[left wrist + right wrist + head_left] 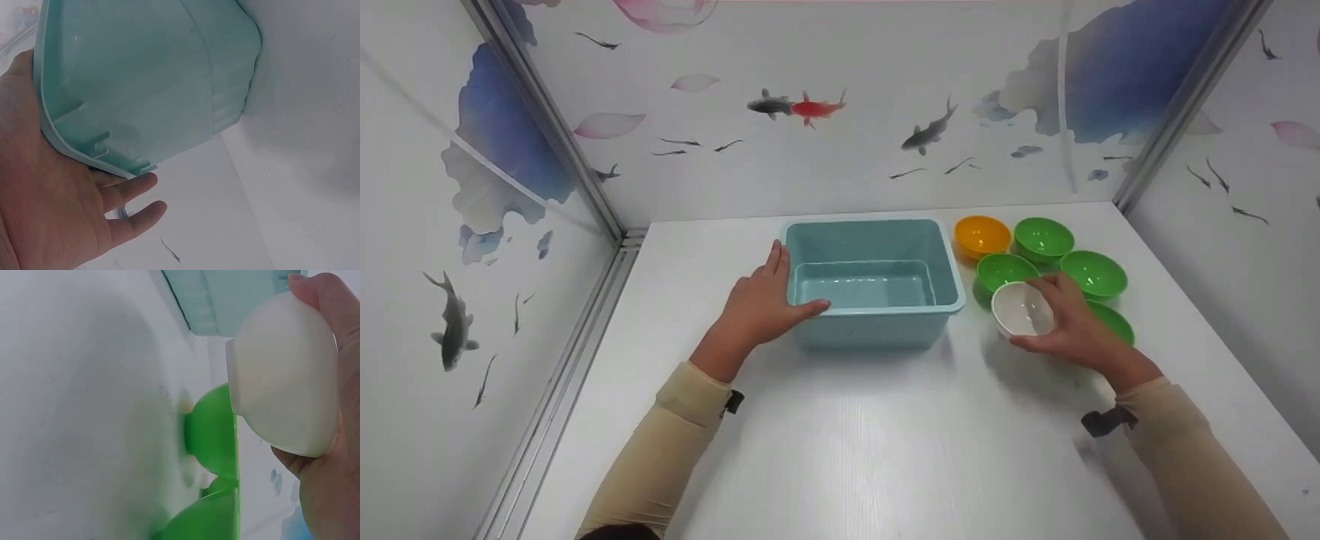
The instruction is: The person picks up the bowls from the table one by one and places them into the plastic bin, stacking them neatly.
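white bowl point(1021, 310) held in right hand point(1072, 330), lifted and tilted, mouth facing toward 9 o'clock, just right of the teal bin point(877, 281). right fingers point(323, 298) curl over the bowl's back, thumb under its lower rim; a firm grasp. left hand point(761, 304) lies against the bin's left wall at 9 o'clock, fingers point(132, 188) straight and relaxed, thumb hooked along the near rim; pressing, not clenched. bin stands upright mid-tabletop point(885, 435). cluster of bowls at 3 o'clock of the bin: orange bowl point(981, 235) toward 1 o'clock, four green bowls point(1042, 238) around and behind the right hand, one partly hidden under the wrist. fish-print walls point(840, 112) enclose the tabletop on three sides.
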The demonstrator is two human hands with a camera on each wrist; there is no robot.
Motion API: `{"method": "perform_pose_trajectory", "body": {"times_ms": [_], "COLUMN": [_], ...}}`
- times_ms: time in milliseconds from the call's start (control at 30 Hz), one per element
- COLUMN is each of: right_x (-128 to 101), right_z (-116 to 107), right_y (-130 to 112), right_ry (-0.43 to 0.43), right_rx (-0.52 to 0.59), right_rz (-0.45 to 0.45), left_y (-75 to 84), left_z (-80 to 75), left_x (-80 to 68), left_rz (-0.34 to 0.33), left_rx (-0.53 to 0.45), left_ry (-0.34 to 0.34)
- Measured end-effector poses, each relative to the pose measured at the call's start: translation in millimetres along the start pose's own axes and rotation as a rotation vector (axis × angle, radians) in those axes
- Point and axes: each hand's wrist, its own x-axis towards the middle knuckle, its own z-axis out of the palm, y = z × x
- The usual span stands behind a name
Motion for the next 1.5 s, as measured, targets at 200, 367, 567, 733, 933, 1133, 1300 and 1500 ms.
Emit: {"method": "perform_pose_trajectory", "body": {"times_ms": [200,367,567,733,933,1133,1300,1500], "right_x": [7.6,14.8,24.8,33.7,48.3,64.9,79.1,98.2], "right_z": [-5.6,-13.5,-21.7,-25.3,-27.4,-28.0,-24.8,-14.1], "right_y": [-13.4,-28.1,-46.3,-60.4,-75.9,-92.5,-107.7,-124.4], "right_ry": [-0.002,-0.019,-0.026,-0.016,-0.011,-0.005,-0.021,-0.043], "right_rx": [0.009,-0.001,0.012,0.050,0.066,0.027,0.014,0.032], "right_rz": [0.025,0.058,0.082,0.083,0.059,0.002,-0.040,-0.075], "left_y": [-0.4,-0.4,0.2,2.9,4.1,3.2,3.2,2.3], "left_z": [0.8,1.7,2.0,-1.1,-2.3,-0.5,0.6,0.7], "left_x": [1.1,1.1,1.4,0.0,-1.2,-1.9,-1.5,0.1], "left_rz": [0.002,-0.012,-0.009,-0.004,-0.012,-0.022,-0.021,-0.015], "left_rx": [0.000,-0.004,0.000,0.003,-0.001,-0.007,-0.010,-0.007], "left_ry": [0.006,-0.002,-0.005,-0.002,0.007,0.006,0.010,0.015]}}
